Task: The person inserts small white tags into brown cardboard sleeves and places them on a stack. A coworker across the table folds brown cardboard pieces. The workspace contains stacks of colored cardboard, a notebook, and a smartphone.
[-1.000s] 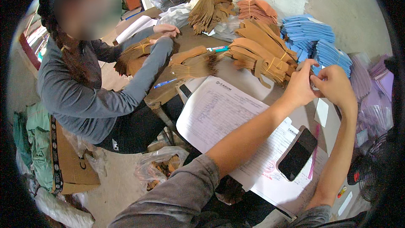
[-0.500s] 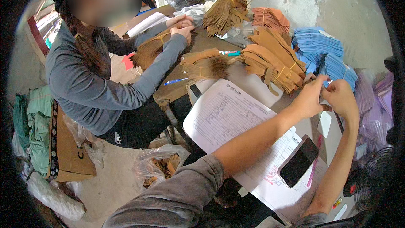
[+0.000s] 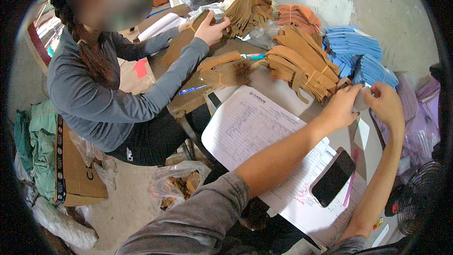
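Now a small, rounded greyish piece (image 3: 361,102) shows plainly between the person's two hands, where a moment ago the fingers mostly hid it. That suggests it is still being worked in the air rather than set down. The left hand (image 3: 341,107) grasps it from one side; the right hand (image 3: 388,106) bends its fingers at the opposite edge, and I cannot tell whether they pinch the piece or merely touch it. The piece sits over the far right part of the tabletop (image 3: 244,46), near the blue stacks (image 3: 351,45) and the banded brown strips (image 3: 302,61). Meanwhile, the brown bundle (image 3: 178,47) by the co-worker (image 3: 94,108) has tipped upward, with a hand (image 3: 211,29) at its upper end.

Below the person's forearms, printed sheets (image 3: 247,123) spread across the near side, a dark phone (image 3: 333,178) lying on them beside a pink strip (image 3: 351,184). A teal marker (image 3: 255,56) and a blue pen (image 3: 192,89) lie farther off. Purple bundles (image 3: 411,101) in clear plastic crowd the right, against a stained pale wall (image 3: 387,14). On the floor (image 3: 125,203) stand a cardboard box (image 3: 85,170) and a clear bag (image 3: 181,172) of brown scraps.
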Demonstrator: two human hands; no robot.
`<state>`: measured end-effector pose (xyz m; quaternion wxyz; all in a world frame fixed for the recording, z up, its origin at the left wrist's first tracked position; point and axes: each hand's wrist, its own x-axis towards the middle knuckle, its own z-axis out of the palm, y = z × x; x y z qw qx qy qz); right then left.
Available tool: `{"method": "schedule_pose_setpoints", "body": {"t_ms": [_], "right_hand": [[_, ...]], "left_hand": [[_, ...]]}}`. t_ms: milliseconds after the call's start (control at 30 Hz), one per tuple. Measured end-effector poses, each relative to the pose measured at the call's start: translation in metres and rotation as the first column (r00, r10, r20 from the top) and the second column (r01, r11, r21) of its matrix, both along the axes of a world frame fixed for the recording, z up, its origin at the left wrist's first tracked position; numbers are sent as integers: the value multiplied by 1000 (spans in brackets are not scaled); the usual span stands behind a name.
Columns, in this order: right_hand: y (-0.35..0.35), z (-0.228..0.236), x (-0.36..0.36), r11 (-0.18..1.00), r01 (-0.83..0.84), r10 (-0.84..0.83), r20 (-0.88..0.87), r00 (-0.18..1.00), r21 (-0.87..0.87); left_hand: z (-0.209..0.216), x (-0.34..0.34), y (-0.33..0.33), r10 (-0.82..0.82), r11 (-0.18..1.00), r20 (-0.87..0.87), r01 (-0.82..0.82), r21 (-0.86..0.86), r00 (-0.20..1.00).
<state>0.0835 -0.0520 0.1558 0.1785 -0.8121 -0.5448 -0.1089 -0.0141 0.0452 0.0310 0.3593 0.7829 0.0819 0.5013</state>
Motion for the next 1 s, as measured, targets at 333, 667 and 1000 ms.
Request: {"method": "schedule_pose_setpoints", "body": {"t_ms": [333,667,1000], "right_hand": [[-12,2,35,994,-82,80,-31,996,-78],[-42,12,68,986,-140,157,-207,966,95],[-41,15,55,978,-186,201,-207,957,93]], "left_hand": [[-1,8,-3,0,995,165,-17,100,986],[-3,12,2,-168,957,66,178,-231,984],[1,8,1,-243,952,29,244,-186,970]]}}
